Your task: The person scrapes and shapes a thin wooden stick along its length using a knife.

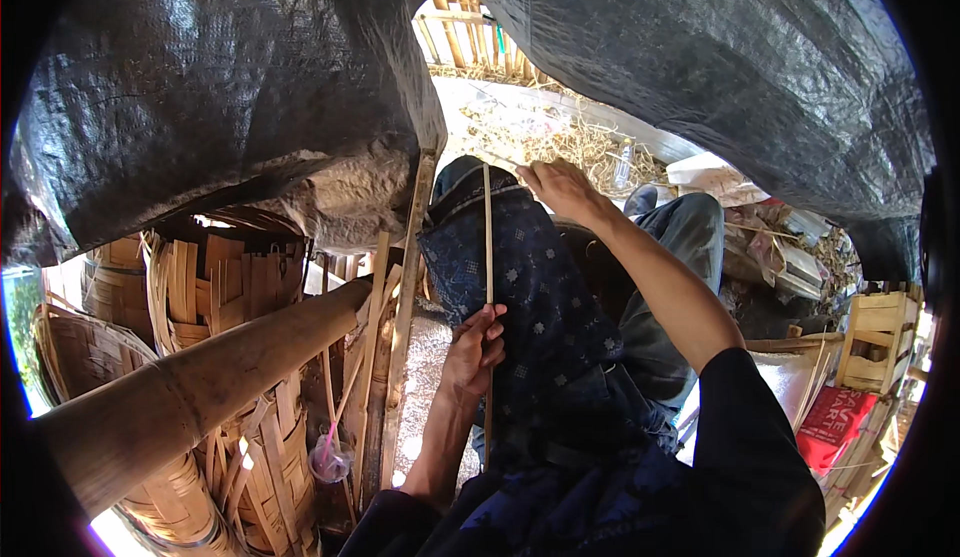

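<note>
A long, narrow bamboo strip [489,237] runs lengthwise over a dark blue patterned cloth [545,277] that covers my left leg. My left hand [475,349] is closed round the strip at its lower part, thumb and fingers pinching it. Near the strip's far end, by the knee, my right hand [565,192] is closed too. Something thin and pale reaches from its fingertips toward the strip's tip, but glare hides what it is. My right leg, in worn jeans [690,227], is bent beside the cloth.
A thick bamboo pole [210,387] juts in from the left, above woven bamboo baskets [270,467]. Upright bamboo slats [400,327] stand beside my left forearm. Black sheeting [720,67] hangs overhead. Shavings [540,132], a plastic cup [331,457], a red bag [832,425] and a wooden crate [876,337] lie around.
</note>
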Motion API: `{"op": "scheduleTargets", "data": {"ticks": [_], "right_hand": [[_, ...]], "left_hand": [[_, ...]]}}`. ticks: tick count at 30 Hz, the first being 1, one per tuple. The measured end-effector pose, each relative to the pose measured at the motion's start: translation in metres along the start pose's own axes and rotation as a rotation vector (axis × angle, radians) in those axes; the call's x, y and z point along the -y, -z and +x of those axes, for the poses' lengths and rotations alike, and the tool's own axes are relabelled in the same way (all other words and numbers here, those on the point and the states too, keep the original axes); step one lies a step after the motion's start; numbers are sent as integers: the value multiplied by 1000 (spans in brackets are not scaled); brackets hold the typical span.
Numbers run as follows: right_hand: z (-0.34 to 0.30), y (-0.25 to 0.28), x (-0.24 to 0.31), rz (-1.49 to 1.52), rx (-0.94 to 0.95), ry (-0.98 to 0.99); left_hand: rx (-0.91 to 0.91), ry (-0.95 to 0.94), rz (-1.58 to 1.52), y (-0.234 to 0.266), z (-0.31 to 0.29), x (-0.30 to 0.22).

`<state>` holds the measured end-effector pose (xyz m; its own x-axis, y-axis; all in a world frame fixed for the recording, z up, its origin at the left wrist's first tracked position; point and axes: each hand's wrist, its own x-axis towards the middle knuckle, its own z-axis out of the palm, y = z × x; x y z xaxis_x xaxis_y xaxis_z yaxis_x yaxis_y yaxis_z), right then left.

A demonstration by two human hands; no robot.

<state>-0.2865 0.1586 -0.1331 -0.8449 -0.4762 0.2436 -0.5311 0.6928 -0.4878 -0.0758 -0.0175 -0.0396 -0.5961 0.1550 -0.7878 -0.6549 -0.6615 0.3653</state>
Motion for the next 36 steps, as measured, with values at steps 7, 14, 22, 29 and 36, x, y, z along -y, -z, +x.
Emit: {"op": "scheduleTargets", "data": {"ticks": [7, 14, 22, 29, 36], "right_hand": [[-41, 55, 71, 372, 357, -353], [-75, 43, 66, 148, 295, -160], [-43, 27, 22, 141, 232, -128], [-52, 52, 71, 362, 229, -425], [-85, 57, 93, 309, 223, -199]], "left_hand": [[-165, -207, 187, -8, 5, 10], [-225, -275, 382, -15, 10, 16], [-255, -250, 427, -15, 3, 18], [-226, -149, 250, -14, 3, 4], [-111, 75, 29, -10, 6, -13]]}}
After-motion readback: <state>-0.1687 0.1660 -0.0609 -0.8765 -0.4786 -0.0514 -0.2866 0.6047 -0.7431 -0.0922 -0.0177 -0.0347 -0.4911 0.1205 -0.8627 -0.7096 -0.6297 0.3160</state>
